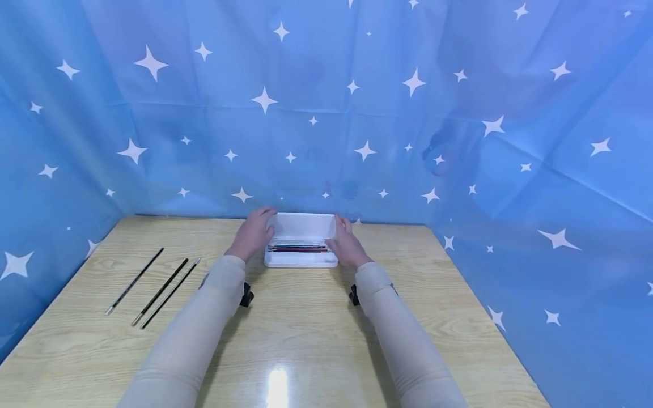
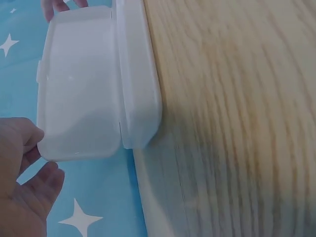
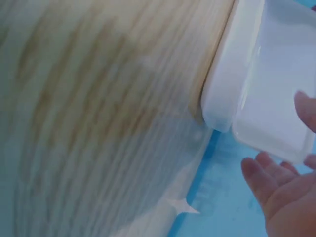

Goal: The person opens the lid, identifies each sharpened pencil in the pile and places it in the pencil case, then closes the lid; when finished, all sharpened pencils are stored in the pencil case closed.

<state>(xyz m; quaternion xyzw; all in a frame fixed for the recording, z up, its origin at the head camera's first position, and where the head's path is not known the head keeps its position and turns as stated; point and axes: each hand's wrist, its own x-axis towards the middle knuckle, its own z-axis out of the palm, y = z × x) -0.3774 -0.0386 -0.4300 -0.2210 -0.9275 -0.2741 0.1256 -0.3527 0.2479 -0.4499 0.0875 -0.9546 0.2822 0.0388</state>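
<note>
A white pencil case (image 1: 301, 260) sits at the far edge of the table, its lid (image 1: 303, 226) raised and tilted back. Several pencils (image 1: 298, 249), dark and reddish, lie inside. At the lid's left side is my left hand (image 1: 252, 235); in the left wrist view a fingertip touches the lid's corner, and the other digits are spread apart. My right hand (image 1: 348, 243) is at the lid's right side. The right wrist view shows its loosely extended fingers (image 3: 269, 180) beyond the lid's edge, the thumb in front. Contact there is unclear.
Three dark pencils lie loose on the left of the table: one farther out (image 1: 135, 281), a middle one (image 1: 160, 292) and a nearer one (image 1: 170, 293). A blue star-patterned curtain (image 1: 316, 136) hangs right behind the wooden table (image 1: 306, 328) and along its sides.
</note>
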